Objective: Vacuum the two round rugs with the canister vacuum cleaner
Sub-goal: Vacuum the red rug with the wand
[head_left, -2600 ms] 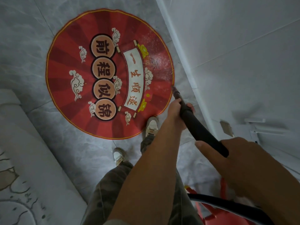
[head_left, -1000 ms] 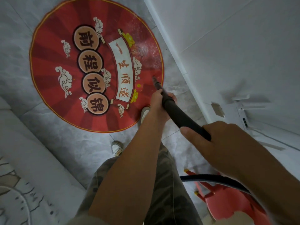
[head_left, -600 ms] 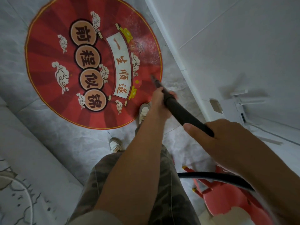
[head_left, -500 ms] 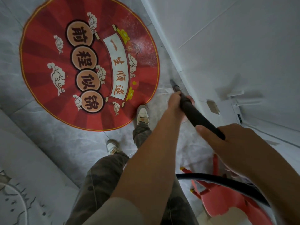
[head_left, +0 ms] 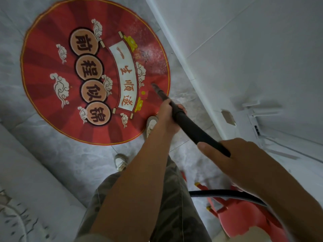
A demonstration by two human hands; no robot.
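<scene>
Hands (head_left: 167, 117) on wand (head_left: 192, 127) over red rug (head_left: 50, 55)

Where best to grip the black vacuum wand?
Grip the black wand on its thick straight tube, not the narrow tip: left hand low from its left side, right hand over the upper end. It slants down toward the red rug, so spaced grips likely steer best.

The round red rug (head_left: 43, 67) has Chinese words on it. Four round circles (head_left: 89, 68) in a row down its middle each hold one dark sign: 前, 程, 似, 锦. Beside them, nearer the rug's right edge, a white scroll (head_left: 126, 79) reads 一生顺遂 in orange.
</scene>
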